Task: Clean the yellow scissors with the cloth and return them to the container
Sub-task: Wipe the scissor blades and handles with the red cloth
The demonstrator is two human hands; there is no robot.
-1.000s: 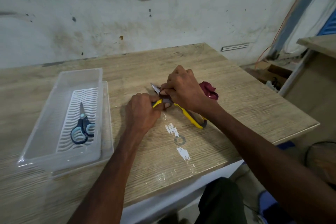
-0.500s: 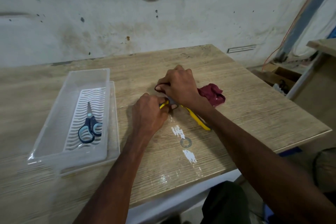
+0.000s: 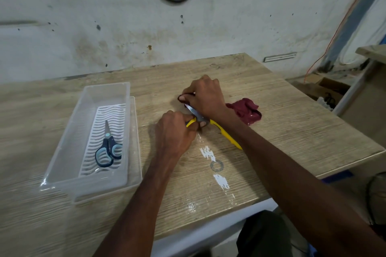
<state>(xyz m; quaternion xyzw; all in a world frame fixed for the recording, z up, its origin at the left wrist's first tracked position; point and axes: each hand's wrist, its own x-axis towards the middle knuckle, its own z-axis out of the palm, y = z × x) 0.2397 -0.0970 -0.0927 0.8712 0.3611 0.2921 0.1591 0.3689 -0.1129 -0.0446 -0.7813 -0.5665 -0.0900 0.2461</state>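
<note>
The yellow scissors [image 3: 224, 132] lie on the wooden table [image 3: 292, 123] at its middle, one yellow handle running right under my right forearm. My left hand [image 3: 174, 131] grips the near yellow handle. My right hand [image 3: 205, 96] holds the dark red cloth [image 3: 245, 110] curled over the blade end; a short stretch of bare steel blade shows between my hands, and the tip is hidden. Most of the cloth trails loose to the right of my right wrist. The clear plastic container [image 3: 69, 137] stands at the left.
Blue-handled scissors [image 3: 108, 148] lie on a white ribbed insert inside the container. White scuffs and a grey ring mark the table near its front edge. The table's right edge drops to a cardboard box [image 3: 328, 89] on the floor. A wall stands just behind.
My right hand with the cloth slid up the blade toward its tip, then slightly further, baring steel near the pivot. My left hand kept its grip on the handle.
</note>
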